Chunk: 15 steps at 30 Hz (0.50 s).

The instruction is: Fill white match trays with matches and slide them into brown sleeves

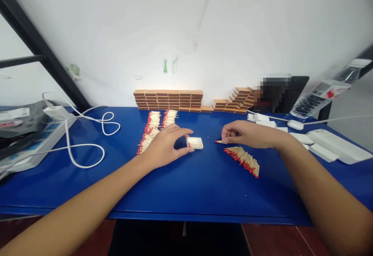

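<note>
My left hand [164, 144] grips a small white matchbox tray [198, 141] at its left end, between thumb and fingertips. A few matches [196, 146] lie inside along the tray's near side. Right of it, my right hand [246, 133] is closed in a pinch, with red-headed matches [218, 142] poking out past the fingertips; how many I cannot tell. Just below that hand, a fanned pile of loose matches [243, 159] rests on the blue table [186, 186]. Rows of matches [153, 121] lie beyond my left hand, which partly hides them.
Stacked brown matchboxes [168, 100] line the wall, with a stepped stack [240, 100] farther right. White trays [300, 138] lie scattered at right, near a plastic bottle [314, 96] and a dark object, partly blurred out. A power strip [32, 153] and white cable [101, 149] occupy the left.
</note>
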### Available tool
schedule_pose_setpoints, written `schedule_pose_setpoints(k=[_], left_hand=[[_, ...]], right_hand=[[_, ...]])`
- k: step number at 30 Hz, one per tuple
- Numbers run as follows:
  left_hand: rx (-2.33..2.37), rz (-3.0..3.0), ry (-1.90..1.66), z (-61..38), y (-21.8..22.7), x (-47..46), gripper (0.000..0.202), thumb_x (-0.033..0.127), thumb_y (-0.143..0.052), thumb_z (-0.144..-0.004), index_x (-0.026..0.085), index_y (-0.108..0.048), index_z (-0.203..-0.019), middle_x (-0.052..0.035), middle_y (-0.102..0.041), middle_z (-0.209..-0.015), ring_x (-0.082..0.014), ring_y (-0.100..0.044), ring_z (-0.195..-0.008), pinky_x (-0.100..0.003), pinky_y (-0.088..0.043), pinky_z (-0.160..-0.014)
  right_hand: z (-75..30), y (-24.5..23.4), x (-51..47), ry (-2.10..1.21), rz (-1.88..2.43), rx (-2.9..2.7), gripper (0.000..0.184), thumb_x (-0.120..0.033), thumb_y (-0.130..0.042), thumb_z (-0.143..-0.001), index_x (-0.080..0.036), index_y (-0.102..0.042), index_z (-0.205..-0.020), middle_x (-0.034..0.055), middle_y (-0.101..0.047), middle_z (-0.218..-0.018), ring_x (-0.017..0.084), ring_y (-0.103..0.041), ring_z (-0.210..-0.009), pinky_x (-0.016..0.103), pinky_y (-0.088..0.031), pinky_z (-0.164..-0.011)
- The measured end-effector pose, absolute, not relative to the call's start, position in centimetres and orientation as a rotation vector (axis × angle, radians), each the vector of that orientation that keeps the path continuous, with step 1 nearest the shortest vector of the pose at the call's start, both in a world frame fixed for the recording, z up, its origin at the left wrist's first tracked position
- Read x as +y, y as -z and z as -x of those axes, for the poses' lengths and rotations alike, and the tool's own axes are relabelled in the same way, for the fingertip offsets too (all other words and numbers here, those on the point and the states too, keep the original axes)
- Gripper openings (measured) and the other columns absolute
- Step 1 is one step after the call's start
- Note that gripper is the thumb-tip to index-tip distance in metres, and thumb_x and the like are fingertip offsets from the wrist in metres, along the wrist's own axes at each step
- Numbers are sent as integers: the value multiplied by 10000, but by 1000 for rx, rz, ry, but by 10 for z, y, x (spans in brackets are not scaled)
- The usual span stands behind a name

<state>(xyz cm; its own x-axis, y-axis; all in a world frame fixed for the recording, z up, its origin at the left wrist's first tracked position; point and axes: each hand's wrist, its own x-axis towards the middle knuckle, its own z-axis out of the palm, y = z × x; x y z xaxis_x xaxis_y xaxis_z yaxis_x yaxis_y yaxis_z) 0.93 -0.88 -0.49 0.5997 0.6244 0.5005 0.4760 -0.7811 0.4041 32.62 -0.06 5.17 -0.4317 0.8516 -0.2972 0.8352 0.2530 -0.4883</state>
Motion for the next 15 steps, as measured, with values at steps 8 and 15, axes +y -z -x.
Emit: schedule_pose_setpoints(k=[8,15], left_hand=[[907,-2602,-926,-9,7,-7,471,361,-846,-908,237,-661,-1324,-55,-747,-1132,-276,-662,-1103,-477,-552,-1014],[913,-2593,-911,-9,6,-8,456,349,-839,-914,245,-659,-1319,-47,-747,-1136,-271,-662,-1108,-470,-555,-1009]], right_hand=[[-330,-46,2,-872,1635,-2500,456,-660,-618,-912,-216,-711,-865,60,-707,-825,205,-588,-718,324,-406,-622],[-336,-45,3,-881,1650,-2498,429,-651,-639,-898,-233,-738,-899,54,-731,-837,208,-605,-719,319,-431,-621]])
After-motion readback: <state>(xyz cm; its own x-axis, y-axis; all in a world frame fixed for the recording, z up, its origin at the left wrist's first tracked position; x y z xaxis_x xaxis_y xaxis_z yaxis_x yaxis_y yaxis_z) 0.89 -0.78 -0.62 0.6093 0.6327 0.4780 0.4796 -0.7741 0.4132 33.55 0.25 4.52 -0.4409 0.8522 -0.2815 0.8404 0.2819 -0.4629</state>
